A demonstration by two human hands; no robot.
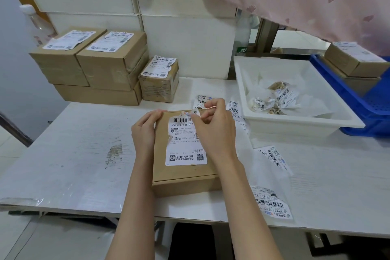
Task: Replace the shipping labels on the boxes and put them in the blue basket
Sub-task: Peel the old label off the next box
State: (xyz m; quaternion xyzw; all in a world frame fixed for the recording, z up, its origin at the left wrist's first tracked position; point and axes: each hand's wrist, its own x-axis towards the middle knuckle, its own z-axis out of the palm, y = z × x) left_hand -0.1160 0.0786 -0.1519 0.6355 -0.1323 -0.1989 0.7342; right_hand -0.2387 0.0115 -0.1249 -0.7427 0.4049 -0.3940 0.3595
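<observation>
**A:** What do I have under my hands?

**B:** A flat box (181, 154) on the table (84, 154), label (185, 141) facing up. My left hand (145, 131) grips its left edge, fingers curled over the far left corner. My right hand (213, 126) sits over the far right part of the lid, thumb and forefinger closed tight, pinching the torn top strip of the label. That strip curls up off the cardboard just left of my right fingertips; the rest of the label lies flat, below and between the two hands.

**A:** And the fresh labels?

**B:** Several sheets (272, 200) lie on the table to the right of my right wrist and forearm, and more show just beyond my right knuckles.

**A:** Where is the blue basket?

**B:** The basket (371, 103) is well to the right of my right hand, at the table's edge, with two boxes (356, 63) stacked in it. Between it and my right fingers stands a white tray (295, 120) holding crumpled scraps (276, 99).

**A:** Any others waiting?

**B:** A stack (92, 65) of labelled boxes sits beyond my left fingers, against the wall, with a smaller one (159, 80) at its right end.
</observation>
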